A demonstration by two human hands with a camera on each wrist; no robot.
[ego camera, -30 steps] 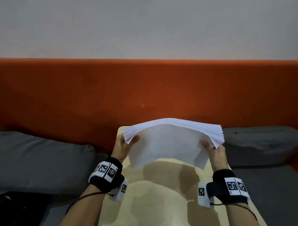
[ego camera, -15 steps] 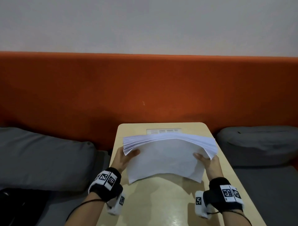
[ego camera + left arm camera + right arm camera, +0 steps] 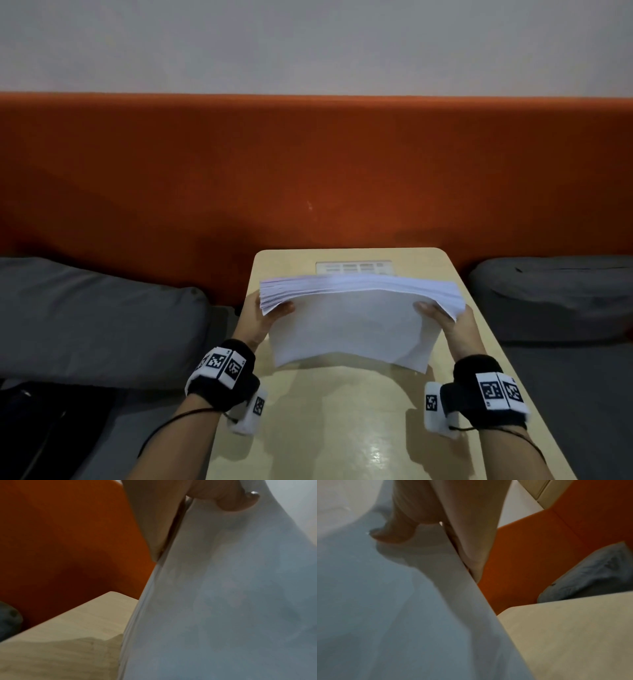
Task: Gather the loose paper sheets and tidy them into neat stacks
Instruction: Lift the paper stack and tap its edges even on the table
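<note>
You hold the stack of paper (image 3: 356,325) upright between your 2 hands, its long axis running left to right across the table (image 3: 342,411), its lower edge hanging close above the tabletop; whether it touches, you cannot tell from the head view. The upper edge leans away from you, toward the far end of the table. The sheets lie directly between your palms, so neither hand is nearer: each takes 1 short side.

Your left hand (image 3: 260,318) clamps the left side, thumb (image 3: 236,500) curled over the face turned toward you, the other fingers hidden behind the sheets. Your right hand (image 3: 455,325) mirrors it, thumb (image 3: 393,534) pressed on the same face. Both grips sit high, near the upper corners.

The paper is plain white, thin and limp. The front sheet bows between your thumbs, and its lower corner beside your right hand sags below the rest. At the upper edge the sheets fan out in fine steps, not yet flush. The next move probably calls for tapping the lower edge straight down on the table, with a grip loose enough for the sheets to slide level.

The table is pale wood-grain, smooth and slightly glossy, with rounded corners. At its far end lies a small pale panel (image 3: 354,267). Behind it runs an orange padded backrest (image 3: 308,171), with 1 grey cushion (image 3: 96,325) left of the table and another cushion (image 3: 555,294) right of it.
</note>
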